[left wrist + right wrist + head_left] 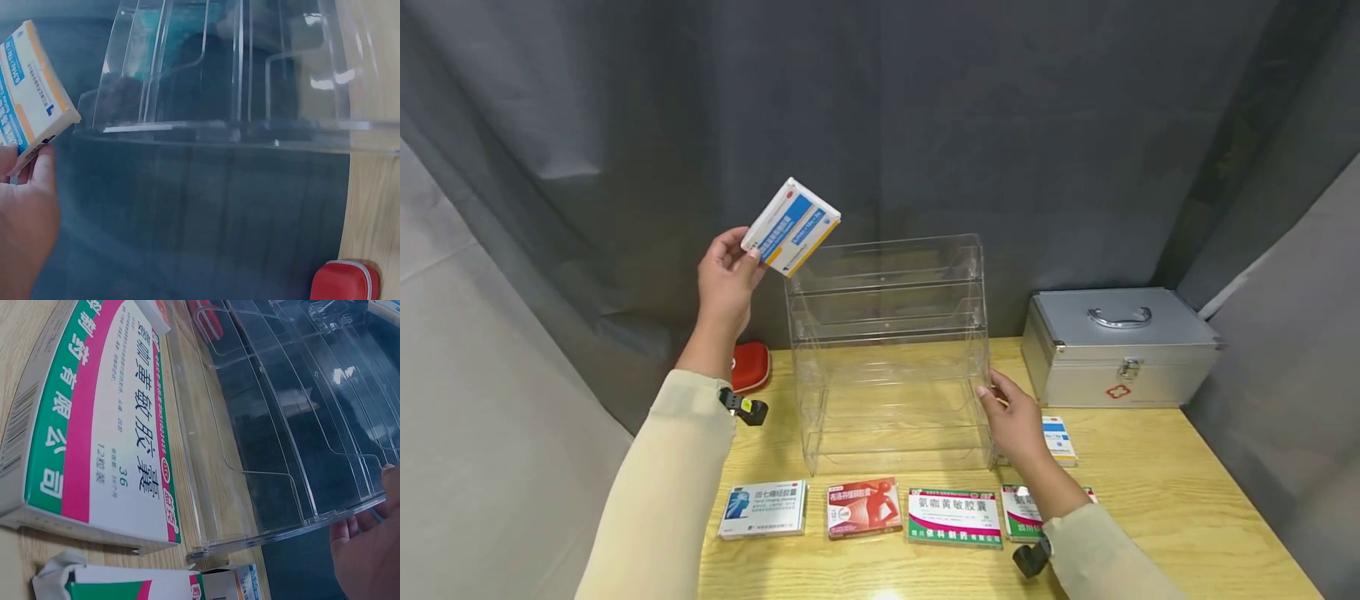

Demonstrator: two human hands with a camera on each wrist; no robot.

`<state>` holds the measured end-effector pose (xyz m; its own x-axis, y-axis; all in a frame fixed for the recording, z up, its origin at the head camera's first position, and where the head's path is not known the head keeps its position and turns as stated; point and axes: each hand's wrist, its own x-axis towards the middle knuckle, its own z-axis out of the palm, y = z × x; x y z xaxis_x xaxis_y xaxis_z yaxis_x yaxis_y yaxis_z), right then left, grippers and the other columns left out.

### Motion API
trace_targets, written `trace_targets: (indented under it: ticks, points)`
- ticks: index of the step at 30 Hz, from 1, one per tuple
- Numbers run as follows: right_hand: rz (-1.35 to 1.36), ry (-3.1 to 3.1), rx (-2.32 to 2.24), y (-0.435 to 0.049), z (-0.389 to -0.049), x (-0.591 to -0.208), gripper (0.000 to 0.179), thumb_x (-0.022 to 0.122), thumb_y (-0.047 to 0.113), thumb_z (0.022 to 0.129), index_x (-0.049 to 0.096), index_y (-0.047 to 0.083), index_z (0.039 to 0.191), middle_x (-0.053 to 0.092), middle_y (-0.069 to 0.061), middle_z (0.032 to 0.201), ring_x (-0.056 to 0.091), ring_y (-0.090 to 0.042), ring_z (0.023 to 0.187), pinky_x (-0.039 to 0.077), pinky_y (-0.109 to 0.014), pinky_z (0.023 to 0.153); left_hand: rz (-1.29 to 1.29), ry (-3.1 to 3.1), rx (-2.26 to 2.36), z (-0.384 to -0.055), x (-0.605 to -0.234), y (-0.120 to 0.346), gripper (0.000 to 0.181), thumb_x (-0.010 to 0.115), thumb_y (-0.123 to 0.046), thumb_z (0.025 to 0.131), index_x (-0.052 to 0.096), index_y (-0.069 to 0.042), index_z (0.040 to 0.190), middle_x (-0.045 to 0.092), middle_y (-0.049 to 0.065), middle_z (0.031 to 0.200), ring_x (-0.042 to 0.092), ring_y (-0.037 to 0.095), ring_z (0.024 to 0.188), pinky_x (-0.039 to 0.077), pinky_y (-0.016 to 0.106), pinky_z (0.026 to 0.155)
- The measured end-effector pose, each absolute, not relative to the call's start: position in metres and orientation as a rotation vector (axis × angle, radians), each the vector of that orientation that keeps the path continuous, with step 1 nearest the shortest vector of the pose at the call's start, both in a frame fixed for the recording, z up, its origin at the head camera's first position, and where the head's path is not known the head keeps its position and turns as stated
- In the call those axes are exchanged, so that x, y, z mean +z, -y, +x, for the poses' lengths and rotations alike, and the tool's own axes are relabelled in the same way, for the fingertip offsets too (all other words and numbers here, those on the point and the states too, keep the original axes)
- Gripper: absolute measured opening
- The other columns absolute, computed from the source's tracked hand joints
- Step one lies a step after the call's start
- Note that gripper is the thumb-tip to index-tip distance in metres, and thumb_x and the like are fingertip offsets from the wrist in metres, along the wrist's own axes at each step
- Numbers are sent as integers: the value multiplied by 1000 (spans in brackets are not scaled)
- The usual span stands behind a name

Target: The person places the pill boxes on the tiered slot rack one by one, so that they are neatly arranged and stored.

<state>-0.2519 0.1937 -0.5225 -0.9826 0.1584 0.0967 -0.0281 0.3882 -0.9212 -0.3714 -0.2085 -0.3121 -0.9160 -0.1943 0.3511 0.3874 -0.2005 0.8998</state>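
My left hand [727,279] pinches a white medicine box [792,227] with blue and orange bands by its lower left corner. The box is tilted, raised at the upper left of a clear acrylic tiered rack [887,440]. In the left wrist view, thumb and fingers grip the box [39,94] near the rack's side [219,130]. My right hand [1013,417] holds the right side wall of the rack; in the right wrist view the thumb lies on one side of the edge and fingers on the other.
Along the front lie a white-blue box [765,510], a red box [864,507] and two green-white boxes, one box [955,517] beside a partly hidden box [1024,512]. Another blue-white box [1060,442] sits behind my right wrist. A silver case [1120,350] and red pouch [751,367] stand farther back.
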Motion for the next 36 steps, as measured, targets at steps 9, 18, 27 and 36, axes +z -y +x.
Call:
trace_targets:
  ticks: [9,18,27,36]
  points:
    - [-124,2462,1637,-190,-251,-523,57,59,32,115,47,10,165,65,-24,146,64,-42,140,62,-41,99,-240,1676,-2156,-388,-298,189,34,58,14,104,66,-9,127,65,6,119,67,21,117,56,49,118]
    - [-108,2444,1643,-186,-250,-525,55,60,31,114,49,10,164,66,-25,145,65,-43,138,63,-46,101,-257,2053,-1748,-395,-298,192,36,60,8,105,61,3,140,66,12,130,69,20,123,61,33,108]
    - [-118,2433,1660,-185,-249,-524,56,61,33,114,50,10,164,67,-23,143,66,-42,137,64,-45,102,-247,2208,-1593,-393,-305,198,38,62,3,107,63,0,144,66,21,145,66,27,136,59,33,112]
    - [-119,2445,1657,-186,-246,-525,58,60,36,114,48,11,165,66,-23,146,66,-40,137,64,-43,101,-270,2326,-1438,-393,-307,199,37,63,-2,108,67,-5,145,71,20,138,70,20,119,57,18,91]
